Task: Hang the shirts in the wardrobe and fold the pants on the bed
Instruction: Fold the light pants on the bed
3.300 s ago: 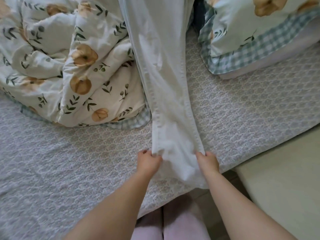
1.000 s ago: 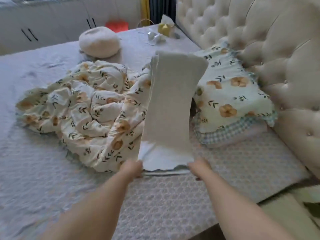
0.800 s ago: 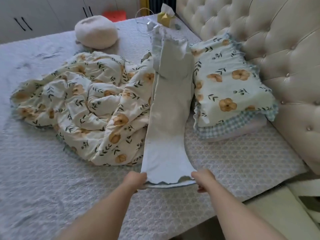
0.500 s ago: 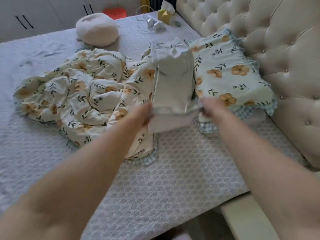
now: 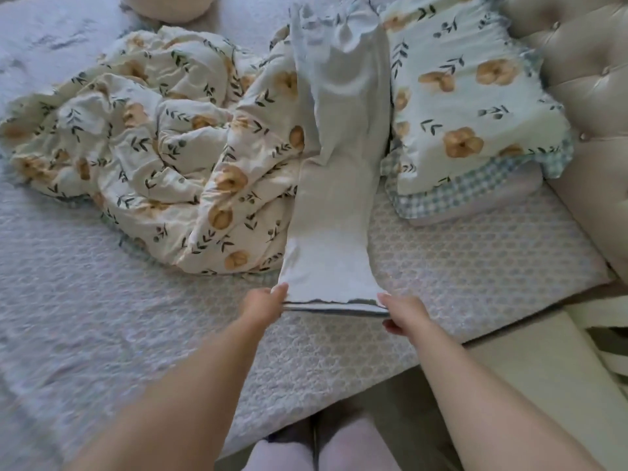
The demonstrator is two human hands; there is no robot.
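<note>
Pants (image 5: pixel 334 185) lie lengthwise on bed (image 5: pixel 475 260), legs stacked, far end draped between duvet (image 5: pixel 153 137) and pillow (image 5: pixel 469 107). We pinch near corners, left hand (image 5: pixel 263 302) one, right hand (image 5: pixel 401 312) other; edge lifted taut, likely to align layers before fold.

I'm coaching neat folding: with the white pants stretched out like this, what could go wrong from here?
1. The white pants lie partly over the crumpled floral duvet, so a fold made here may come out skewed.
2. Their far end is bunched beside the pillow; folding over it could press in wrinkles.
3. The left hand and right hand pinch only the near corners, close to the edge of the bed; a slip could let that end slide off.
</note>
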